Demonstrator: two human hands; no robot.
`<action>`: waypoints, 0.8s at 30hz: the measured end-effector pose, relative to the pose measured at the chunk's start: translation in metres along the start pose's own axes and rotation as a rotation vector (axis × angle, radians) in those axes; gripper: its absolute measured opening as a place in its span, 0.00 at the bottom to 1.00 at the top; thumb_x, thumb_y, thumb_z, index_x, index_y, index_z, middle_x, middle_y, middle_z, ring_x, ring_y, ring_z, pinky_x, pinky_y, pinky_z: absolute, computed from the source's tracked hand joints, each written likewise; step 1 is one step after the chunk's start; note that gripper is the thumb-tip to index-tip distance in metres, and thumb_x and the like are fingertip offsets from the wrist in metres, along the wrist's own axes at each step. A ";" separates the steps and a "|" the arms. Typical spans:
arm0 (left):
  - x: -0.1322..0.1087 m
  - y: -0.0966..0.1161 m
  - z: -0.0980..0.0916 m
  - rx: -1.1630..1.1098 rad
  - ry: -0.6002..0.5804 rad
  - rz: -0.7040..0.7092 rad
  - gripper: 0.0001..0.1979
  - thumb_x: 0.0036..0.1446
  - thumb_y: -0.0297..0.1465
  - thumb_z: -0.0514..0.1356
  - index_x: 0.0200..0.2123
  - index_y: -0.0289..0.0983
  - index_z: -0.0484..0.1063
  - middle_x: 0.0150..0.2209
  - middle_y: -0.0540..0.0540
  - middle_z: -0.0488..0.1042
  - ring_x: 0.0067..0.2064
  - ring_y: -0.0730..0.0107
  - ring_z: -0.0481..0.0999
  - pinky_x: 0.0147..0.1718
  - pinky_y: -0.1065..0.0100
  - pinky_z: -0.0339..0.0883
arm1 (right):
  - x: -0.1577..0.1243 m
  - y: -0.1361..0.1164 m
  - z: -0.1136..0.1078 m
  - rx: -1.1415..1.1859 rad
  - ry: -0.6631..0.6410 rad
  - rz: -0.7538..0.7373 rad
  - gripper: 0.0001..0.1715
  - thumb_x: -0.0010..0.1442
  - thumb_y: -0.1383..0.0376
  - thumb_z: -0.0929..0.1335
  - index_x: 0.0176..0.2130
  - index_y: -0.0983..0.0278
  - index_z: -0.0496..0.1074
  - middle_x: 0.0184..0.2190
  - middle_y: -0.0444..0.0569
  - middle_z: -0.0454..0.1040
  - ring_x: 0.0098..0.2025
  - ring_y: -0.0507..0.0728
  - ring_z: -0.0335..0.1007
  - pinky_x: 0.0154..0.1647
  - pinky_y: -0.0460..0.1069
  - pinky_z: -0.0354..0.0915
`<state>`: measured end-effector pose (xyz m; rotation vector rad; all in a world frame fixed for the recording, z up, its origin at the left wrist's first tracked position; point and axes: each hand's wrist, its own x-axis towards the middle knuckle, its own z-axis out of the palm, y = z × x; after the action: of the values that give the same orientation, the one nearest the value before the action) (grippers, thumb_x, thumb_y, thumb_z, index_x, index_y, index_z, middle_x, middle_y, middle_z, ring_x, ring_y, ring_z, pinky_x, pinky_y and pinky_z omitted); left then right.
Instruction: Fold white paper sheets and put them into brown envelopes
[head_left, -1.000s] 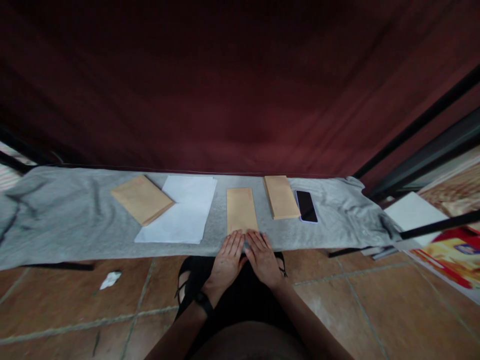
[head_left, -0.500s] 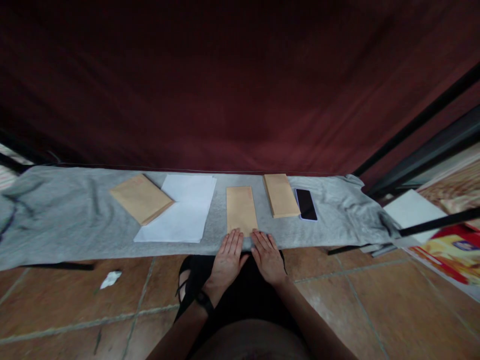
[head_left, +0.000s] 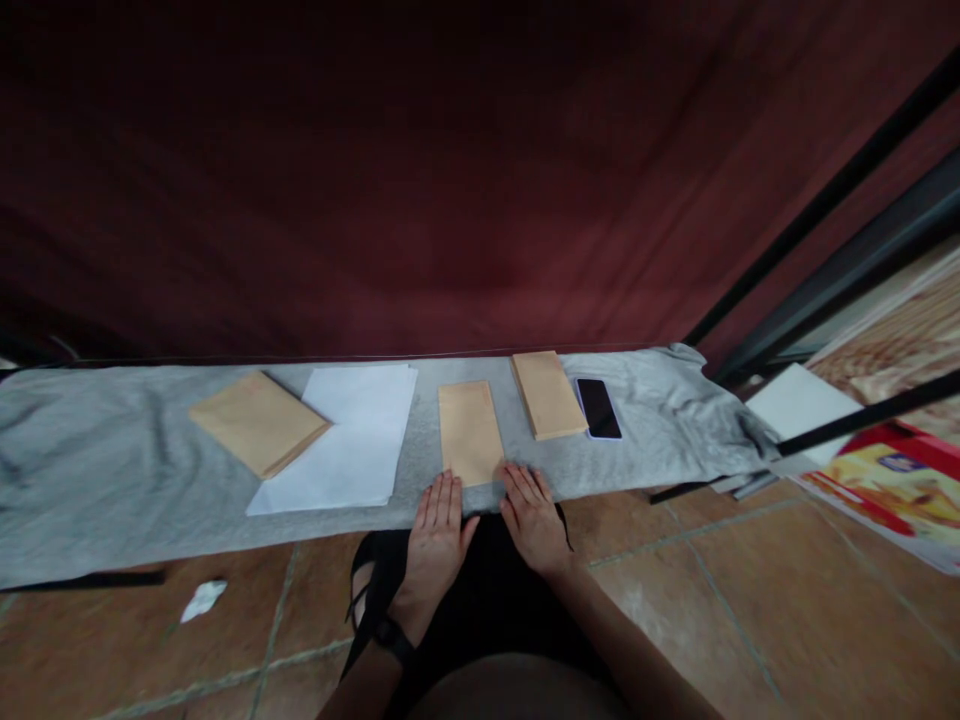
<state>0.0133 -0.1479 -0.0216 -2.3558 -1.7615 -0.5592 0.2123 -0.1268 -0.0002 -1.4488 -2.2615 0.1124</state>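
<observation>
Left hand [head_left: 437, 520] and right hand [head_left: 534, 515] lie flat, empty, fingertips at the brown envelope [head_left: 469, 432], contents unseen.

You have three brown envelopes: the left envelope [head_left: 259, 421], the middle envelope [head_left: 469, 432], the right envelope [head_left: 548, 394]. You count one pile of white paper [head_left: 352, 440], one phone [head_left: 598, 408], one grey cloth [head_left: 97, 470], one paper scrap [head_left: 201, 598], and two hands, your left hand [head_left: 435, 530] and right hand [head_left: 534, 515]
</observation>
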 end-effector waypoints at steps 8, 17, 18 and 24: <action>0.000 -0.001 0.001 -0.005 0.021 0.003 0.32 0.68 0.37 0.50 0.70 0.30 0.49 0.68 0.31 0.59 0.68 0.47 0.61 0.64 0.46 0.59 | 0.017 -0.019 0.015 0.021 -0.035 -0.091 0.30 0.71 0.63 0.61 0.69 0.64 0.56 0.67 0.53 0.62 0.69 0.59 0.55 0.71 0.62 0.51; 0.022 -0.002 -0.005 -0.029 0.010 -0.033 0.24 0.69 0.38 0.48 0.62 0.33 0.66 0.61 0.34 0.71 0.64 0.50 0.68 0.63 0.47 0.61 | 0.013 -0.014 0.023 0.040 -0.056 -0.092 0.30 0.70 0.67 0.60 0.69 0.65 0.57 0.68 0.51 0.60 0.70 0.59 0.54 0.71 0.61 0.51; 0.028 -0.002 -0.005 -0.039 -0.005 -0.026 0.24 0.69 0.38 0.48 0.62 0.32 0.67 0.61 0.35 0.71 0.64 0.51 0.68 0.63 0.48 0.61 | 0.013 -0.013 0.023 0.044 -0.060 -0.089 0.30 0.70 0.67 0.60 0.68 0.65 0.58 0.68 0.51 0.61 0.69 0.59 0.54 0.71 0.61 0.51; 0.056 -0.004 0.010 -0.060 -0.096 0.056 0.25 0.70 0.39 0.45 0.64 0.36 0.64 0.65 0.40 0.66 0.68 0.55 0.62 0.65 0.49 0.59 | 0.013 -0.014 0.027 0.068 -0.040 -0.086 0.29 0.69 0.68 0.61 0.67 0.64 0.61 0.66 0.50 0.63 0.69 0.59 0.55 0.70 0.61 0.53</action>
<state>0.0249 -0.0929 -0.0097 -2.5040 -1.7336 -0.5059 0.1851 -0.1166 -0.0158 -1.3244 -2.3247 0.1909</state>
